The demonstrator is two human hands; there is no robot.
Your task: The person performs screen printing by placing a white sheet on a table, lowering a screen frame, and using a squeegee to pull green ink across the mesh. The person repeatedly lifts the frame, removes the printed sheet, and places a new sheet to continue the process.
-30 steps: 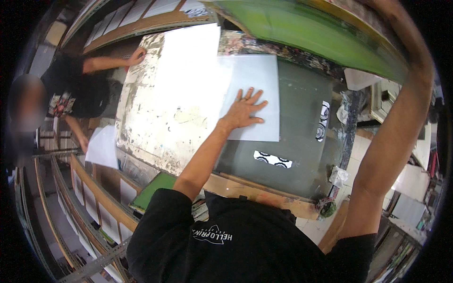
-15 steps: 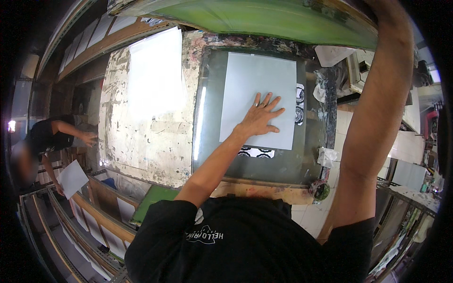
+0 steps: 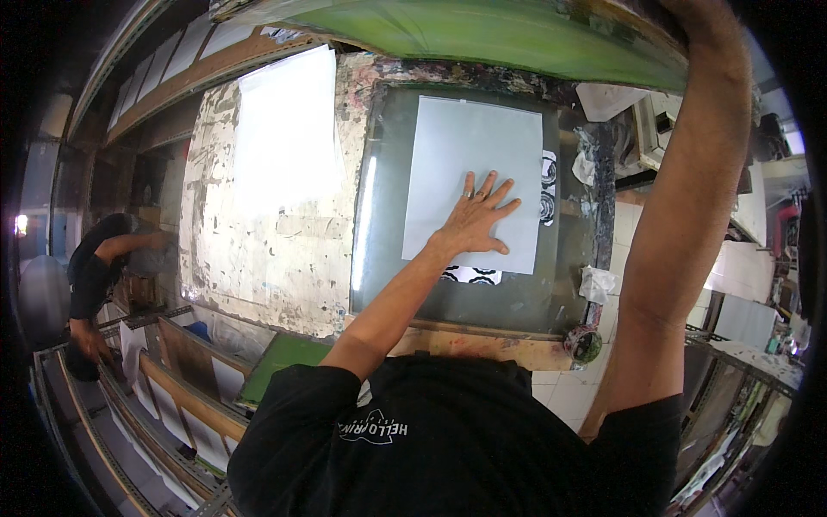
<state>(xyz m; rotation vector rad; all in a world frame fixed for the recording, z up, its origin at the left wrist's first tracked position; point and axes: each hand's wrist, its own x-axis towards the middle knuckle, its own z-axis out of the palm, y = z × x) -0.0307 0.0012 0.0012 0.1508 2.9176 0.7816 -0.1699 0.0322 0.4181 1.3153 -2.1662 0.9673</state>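
My left hand (image 3: 478,220) lies flat on a white sheet of paper (image 3: 439,142), fingers spread and a ring on one of them. The sheet rests on a dark glassy printing bed (image 3: 388,293). Black-patterned white pieces (image 3: 548,207) peek out past its right and lower edges. Up at the top right, my right hand (image 3: 702,10) holds the wooden edge of a raised green screen-printing frame (image 3: 482,43); the picture's edge cuts off most of its fingers.
Left of the bed, a stack of white paper (image 3: 289,121) lies on a paint-worn board (image 3: 267,267). A roll of tape (image 3: 583,345) sits at the bed's near right corner. At the far left, another person (image 3: 99,267) leans over a rack of sheets (image 3: 185,392).
The person at the left has bent toward the rack; the sheet they held is now down at it. My left hand stays on the paper, and the green screen remains raised.
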